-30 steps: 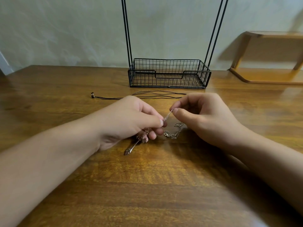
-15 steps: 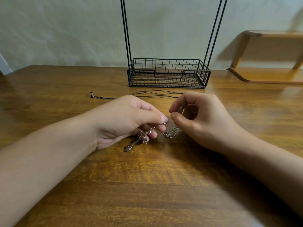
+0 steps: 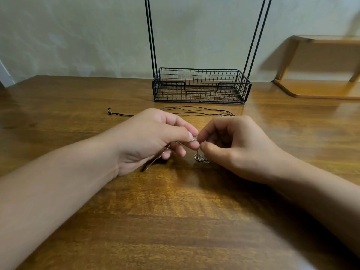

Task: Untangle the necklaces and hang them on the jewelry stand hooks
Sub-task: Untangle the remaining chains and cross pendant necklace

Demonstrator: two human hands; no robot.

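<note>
Early in the job, judging by the layout: nothing hanging on the jewelry stand (image 3: 201, 85) as far as its uprights show (hooks out of view above the picture's top edge, so no certainty there). Still tangled, apparently, the metal chain necklace (image 3: 201, 158), held low over the table (image 3: 175, 221) in front of the stand's wire basket base. Lying flat between the basket and the hands, the black cord necklace (image 3: 194, 111), stretched along the basket's front and out past its left corner, untouched. Left to do: freeing the chain, then lifting both pieces up to the hooks.

Left hand (image 3: 153, 139) pinching a short run of chain between thumb and forefinger, remaining fingers curled beneath, with a pendant-like end (image 3: 155, 160) trailing below the palm toward the table. Right hand (image 3: 233, 145) pinching the same chain just beside it, fingertips of both hands nearly touching, a small bunch of links and a clasp dangling under the right thumb onto the wood.

Against half a second ago: hands drawn closer together in front of the basket, the gap between the two pinches all but closed, the visible span of chain between them shortened to a few links. Cord necklace and stand unmoved. Pendant end probably in the same spot under the left palm, though blurred.
</note>
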